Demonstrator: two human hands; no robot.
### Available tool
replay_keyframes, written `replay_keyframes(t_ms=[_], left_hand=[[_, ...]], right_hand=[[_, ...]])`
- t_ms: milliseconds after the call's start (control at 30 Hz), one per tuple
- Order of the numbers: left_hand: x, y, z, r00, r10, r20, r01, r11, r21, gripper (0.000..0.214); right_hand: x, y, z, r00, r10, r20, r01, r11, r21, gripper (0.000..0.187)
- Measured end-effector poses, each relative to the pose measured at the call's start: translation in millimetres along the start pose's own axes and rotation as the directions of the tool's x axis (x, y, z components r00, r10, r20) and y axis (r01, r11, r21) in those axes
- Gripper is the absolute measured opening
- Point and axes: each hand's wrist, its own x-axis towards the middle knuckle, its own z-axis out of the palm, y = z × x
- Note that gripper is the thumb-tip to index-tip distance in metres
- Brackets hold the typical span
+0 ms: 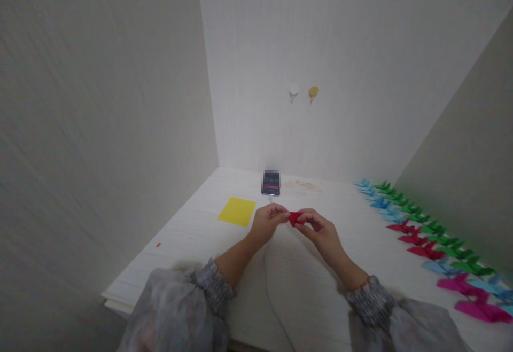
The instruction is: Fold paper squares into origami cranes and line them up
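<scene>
Paper, red and folded small, sits between my two hands over the tabletop, on the near side of the phone. My left hand pinches its left end between thumb and fingers; my right hand pinches the right end the same way. I judge it nearly weightless, thin, a little stiff where the layers stack, not slippery but easily creased or torn, so a fingertip hold at the folded edges suits it best. I can read no brand, label or writing; the phone is too blurred to make out.
</scene>
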Motion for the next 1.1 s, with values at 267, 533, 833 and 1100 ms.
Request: replay_keyframes(t_ms=[267, 533, 833, 1100], left_hand=[[0.1, 1.4, 2.4, 0.998, -0.061, 0.016, 0.063, 0.99, -0.124, 0.024], [-1.2, 9.2, 3.0, 0.996, -0.031, 0.088, 0.046, 0.983, -0.176, 0.036], [-2.3, 10.6, 3.9, 0.996, -0.036, 0.084, 0.048, 0.988, -0.146, 0.029], [-1.1, 8.2, 3.8, 0.998, -0.037, 0.056, 0.047, 0.98, -0.194, 0.04]], right_hand=[[-1.2, -1.5, -3.3, 0.994, 0.049, 0.099, -0.061, 0.991, 0.118, 0.012], [-2.2, -1.4, -3.2, 0.994, 0.078, 0.083, -0.089, 0.985, 0.145, 0.012], [-2.8, 5.5, -3.7, 0.99, 0.137, 0.028, -0.14, 0.984, 0.107, 0.044], [-2.6, -8.3, -3.3, 0.992, 0.109, 0.067, -0.116, 0.987, 0.109, 0.024]])
